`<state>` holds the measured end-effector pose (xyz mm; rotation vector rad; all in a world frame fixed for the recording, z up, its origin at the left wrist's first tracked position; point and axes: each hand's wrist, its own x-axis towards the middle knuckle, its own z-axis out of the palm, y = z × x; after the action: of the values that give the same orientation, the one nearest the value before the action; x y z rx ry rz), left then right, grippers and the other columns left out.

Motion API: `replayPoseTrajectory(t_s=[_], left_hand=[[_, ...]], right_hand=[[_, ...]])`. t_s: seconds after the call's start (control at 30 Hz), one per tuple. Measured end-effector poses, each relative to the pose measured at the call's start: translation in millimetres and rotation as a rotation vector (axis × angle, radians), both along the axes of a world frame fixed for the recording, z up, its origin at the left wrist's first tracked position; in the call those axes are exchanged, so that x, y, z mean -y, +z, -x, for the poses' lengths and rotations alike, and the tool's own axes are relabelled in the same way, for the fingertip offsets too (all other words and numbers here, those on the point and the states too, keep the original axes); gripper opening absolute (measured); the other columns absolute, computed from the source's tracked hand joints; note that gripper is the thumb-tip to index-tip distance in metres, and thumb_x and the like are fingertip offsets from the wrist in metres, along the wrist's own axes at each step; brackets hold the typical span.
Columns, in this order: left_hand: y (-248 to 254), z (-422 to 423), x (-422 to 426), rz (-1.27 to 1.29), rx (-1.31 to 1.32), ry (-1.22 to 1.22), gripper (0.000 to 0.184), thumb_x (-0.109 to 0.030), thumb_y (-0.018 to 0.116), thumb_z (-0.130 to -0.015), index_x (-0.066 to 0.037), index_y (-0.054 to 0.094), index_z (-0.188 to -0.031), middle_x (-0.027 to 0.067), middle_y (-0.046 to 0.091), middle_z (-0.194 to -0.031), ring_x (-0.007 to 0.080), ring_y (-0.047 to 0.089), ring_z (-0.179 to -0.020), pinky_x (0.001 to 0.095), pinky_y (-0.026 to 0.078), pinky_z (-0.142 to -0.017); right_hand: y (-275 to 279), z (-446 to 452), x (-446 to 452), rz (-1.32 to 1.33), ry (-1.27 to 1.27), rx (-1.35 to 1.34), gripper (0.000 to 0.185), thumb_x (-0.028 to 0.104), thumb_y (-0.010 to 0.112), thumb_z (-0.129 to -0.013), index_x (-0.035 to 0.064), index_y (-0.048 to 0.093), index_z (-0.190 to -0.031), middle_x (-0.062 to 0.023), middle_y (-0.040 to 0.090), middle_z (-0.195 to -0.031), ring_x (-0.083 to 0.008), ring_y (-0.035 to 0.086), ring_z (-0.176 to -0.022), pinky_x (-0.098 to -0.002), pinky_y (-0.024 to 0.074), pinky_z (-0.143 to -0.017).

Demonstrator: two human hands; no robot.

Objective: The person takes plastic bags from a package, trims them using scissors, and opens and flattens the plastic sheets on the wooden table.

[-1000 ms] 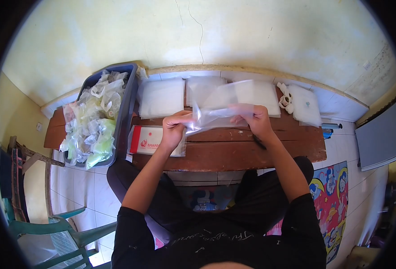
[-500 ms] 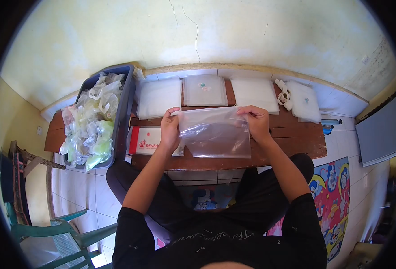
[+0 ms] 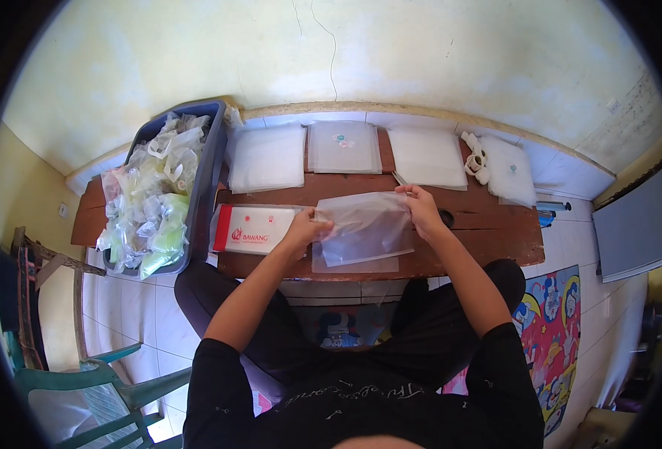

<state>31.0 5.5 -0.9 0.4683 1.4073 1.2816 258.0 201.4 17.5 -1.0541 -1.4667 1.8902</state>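
Note:
A clear plastic bag (image 3: 365,224) is stretched between my two hands above the wooden bench, a little creased. My left hand (image 3: 306,228) pinches its left edge, fingers closed. At its upper right corner, my right hand (image 3: 423,208) grips it between thumb and fingers. Another clear plastic sheet or bag (image 3: 353,265) lies flat on the bench under it. To the left of my left hand is a red and white pack (image 3: 252,233) printed "BAWANG". A thin, pale object (image 3: 399,179) shows just above my right fingertips, too small to name.
Stacks of clear plastic bags (image 3: 267,159) line the back of the wooden bench (image 3: 488,239), with white rolls (image 3: 475,159) at the right. A dark tub (image 3: 213,161) full of plastic bags stands at the left. A green chair (image 3: 114,389) is at lower left.
Both hands have come down toward the bench. My left hand has moved right, and the bag has gone from taut to slack. More of the red and white pack shows.

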Motion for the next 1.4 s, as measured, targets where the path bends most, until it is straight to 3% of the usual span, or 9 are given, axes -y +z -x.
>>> replayPoseTrajectory(t_s=[0.03,0.13,0.33,0.63,0.87,1.03,1.13,1.23,1.4], left_hand=[[-3.4,1.4,-0.9,0.005,0.009,0.070,0.038,0.002,0.068,-0.082,-0.002,0.052,-0.117,0.0112,0.067,-0.098,0.0177,0.068,-0.084,0.0281,0.054,-0.072],[-13.1,4.3,-2.4,-0.004,-0.108,0.142,0.043,0.008,0.060,-0.084,-0.001,0.047,-0.124,0.0130,0.065,-0.104,0.0184,0.066,-0.091,0.0278,0.054,-0.073],[-16.6,8.1,-1.4,-0.129,-0.073,0.105,0.056,0.015,0.049,-0.082,-0.002,0.038,-0.134,0.0152,0.059,-0.115,0.0189,0.063,-0.097,0.0271,0.052,-0.079],[-7.8,5.1,0.4,0.030,-0.228,0.061,0.052,-0.004,0.065,-0.084,0.000,0.044,-0.131,0.0097,0.066,-0.095,0.0152,0.065,-0.084,0.0288,0.054,-0.068],[-18.5,4.2,3.6,-0.028,-0.449,-0.005,0.057,-0.001,0.070,-0.077,0.002,0.048,-0.128,0.0096,0.066,-0.084,0.0133,0.065,-0.075,0.0289,0.053,-0.064],[-11.3,-0.7,4.7,-0.032,-0.712,0.008,0.057,0.002,0.068,-0.076,-0.001,0.049,-0.130,0.0122,0.069,-0.085,0.0183,0.067,-0.075,0.0307,0.053,-0.068],[-4.6,-4.4,5.5,-0.067,-0.770,0.018,0.055,0.004,0.065,-0.078,-0.005,0.050,-0.130,0.0122,0.069,-0.087,0.0217,0.068,-0.079,0.0330,0.053,-0.072],[5.7,-4.8,5.7,-0.109,-0.821,0.000,0.056,0.006,0.065,-0.078,-0.006,0.049,-0.131,0.0092,0.069,-0.085,0.0162,0.067,-0.079,0.0279,0.052,-0.073],[25.7,-5.5,4.6,-0.213,-0.801,-0.055,0.051,0.009,0.059,-0.081,-0.009,0.053,-0.127,0.0111,0.069,-0.087,0.0200,0.068,-0.083,0.0309,0.052,-0.076]], right_hand=[[4.6,0.0,2.6,0.072,0.036,0.028,0.024,0.006,0.057,-0.088,0.0030,0.056,-0.112,-0.0074,0.063,-0.093,-0.0147,0.063,-0.080,-0.0296,0.0540,-0.069],[19.2,-0.5,14.5,0.326,0.008,-0.055,0.042,0.012,0.059,-0.089,0.0037,0.044,-0.127,-0.0089,0.062,-0.094,-0.0171,0.063,-0.082,-0.0322,0.0551,-0.071],[-2.3,0.1,30.1,0.064,0.168,0.160,0.052,0.004,0.065,-0.084,0.0016,0.040,-0.129,-0.0091,0.060,-0.091,-0.0181,0.063,-0.079,-0.0314,0.0550,-0.071],[-26.3,2.9,17.1,-0.125,0.003,0.099,0.051,-0.010,0.061,-0.074,-0.0001,0.047,-0.122,-0.0089,0.061,-0.083,-0.0143,0.060,-0.074,-0.0247,0.0481,-0.059],[-39.2,-2.2,8.8,-0.281,0.005,0.262,0.049,0.000,0.068,-0.072,-0.0004,0.051,-0.118,-0.0088,0.061,-0.083,-0.0136,0.060,-0.071,-0.0270,0.0478,-0.059],[-24.5,-2.4,18.3,-0.697,0.127,0.468,0.054,0.018,0.074,-0.072,-0.0016,0.051,-0.117,-0.0145,0.059,-0.090,-0.0263,0.061,-0.086,-0.0366,0.0486,-0.077],[-19.4,-1.8,17.3,-0.685,0.174,0.492,0.053,0.019,0.074,-0.073,-0.0009,0.051,-0.117,-0.0189,0.057,-0.102,-0.0346,0.058,-0.097,-0.0406,0.0467,-0.086],[-12.2,-3.0,21.4,-0.756,0.164,0.537,0.051,0.018,0.073,-0.074,0.0005,0.052,-0.117,-0.0210,0.053,-0.114,-0.0372,0.055,-0.104,-0.0424,0.0456,-0.090],[-8.8,2.0,24.0,-1.000,0.152,0.415,0.049,0.015,0.072,-0.074,0.0020,0.052,-0.117,-0.0208,0.049,-0.123,-0.0385,0.048,-0.117,-0.0434,0.0407,-0.100]])
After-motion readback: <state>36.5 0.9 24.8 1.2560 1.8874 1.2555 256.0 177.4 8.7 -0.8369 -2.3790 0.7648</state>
